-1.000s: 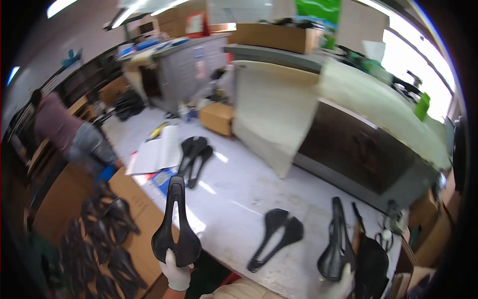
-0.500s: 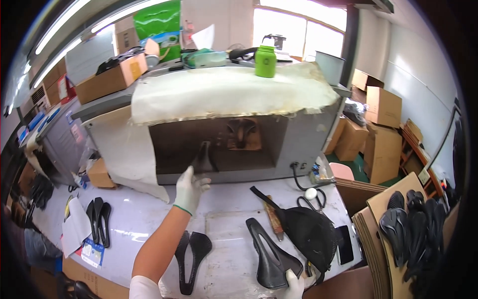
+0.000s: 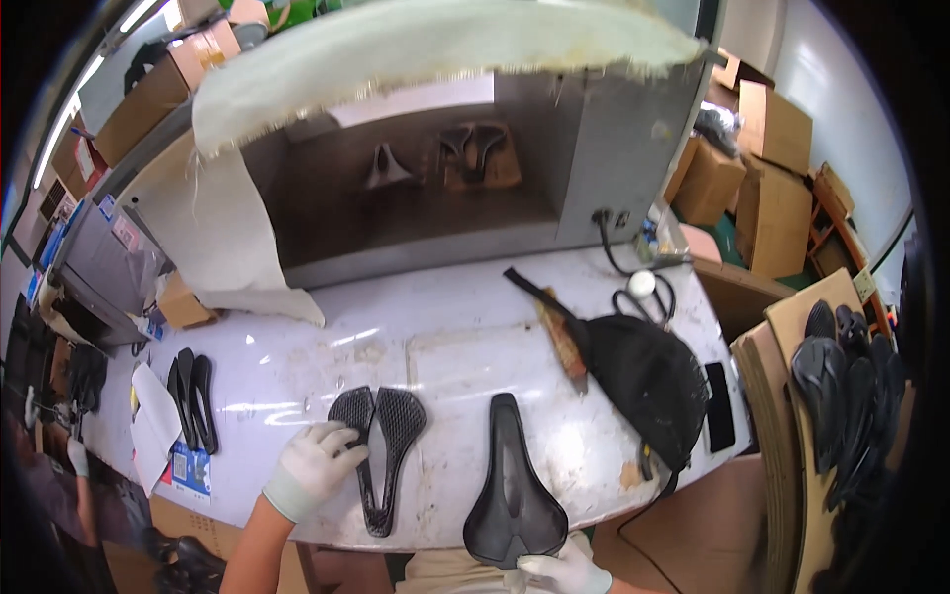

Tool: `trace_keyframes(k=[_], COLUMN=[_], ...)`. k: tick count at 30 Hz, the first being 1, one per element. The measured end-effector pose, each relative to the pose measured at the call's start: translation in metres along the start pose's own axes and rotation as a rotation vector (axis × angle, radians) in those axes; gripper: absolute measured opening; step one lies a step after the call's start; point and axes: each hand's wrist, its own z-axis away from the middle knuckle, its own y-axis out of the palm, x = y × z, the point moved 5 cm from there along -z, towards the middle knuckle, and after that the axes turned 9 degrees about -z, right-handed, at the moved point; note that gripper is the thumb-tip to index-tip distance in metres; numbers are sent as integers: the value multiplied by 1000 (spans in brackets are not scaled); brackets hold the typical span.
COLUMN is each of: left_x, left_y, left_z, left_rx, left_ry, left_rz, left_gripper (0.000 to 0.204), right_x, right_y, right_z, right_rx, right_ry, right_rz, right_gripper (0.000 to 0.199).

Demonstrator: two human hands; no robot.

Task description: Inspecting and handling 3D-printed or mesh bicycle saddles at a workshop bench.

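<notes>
My left hand (image 3: 315, 465), in a white glove, reaches over the left edge of a black bicycle saddle (image 3: 403, 421) that lies on the table. Its fingers are bent but apart. That saddle has a honeycomb surface and a long open slot. My right hand (image 3: 569, 571), also gloved, grips the rear end of a smoother black bicycle saddle (image 3: 488, 510) at the table's near edge. This one's nose points away from me. Inside the grey box (image 3: 614, 148) stand one saddle (image 3: 386, 166) and, to its right, dark saddle shapes (image 3: 473, 148) on a brown board.
A white cloth (image 3: 435, 59) hangs over the box's top. On the right lie a black bag (image 3: 643, 381), a phone (image 3: 719, 406) and a cable loop. Several slim black parts (image 3: 193, 396) rest at left. More saddles lean on cardboard (image 3: 782, 465). Another person's gloved hand (image 3: 77, 457) shows far left.
My left hand has come back from the box's opening to the honeycomb saddle. My right hand has straightened its saddle and shifted it nearer and left. The view has tilted downward.
</notes>
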Motion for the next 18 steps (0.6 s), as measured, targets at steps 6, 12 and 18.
trace_keyframes(k=[6,12,18], left_x=[-35,-28,-128], left_y=[2,-3,-51], left_z=[3,11,3], left_rx=[110,-114,-457], left_ry=[105,-28,-269], left_rz=[-396,-74,-30], left_gripper=[28,37,59], right_x=[-35,30,98], right_y=[33,62,119], right_z=[-1,27,-4], right_rx=[270,760,116], right_ry=[166,-156,-1099], right_rz=[-39,1011,1150], right_gripper=[31,41,60])
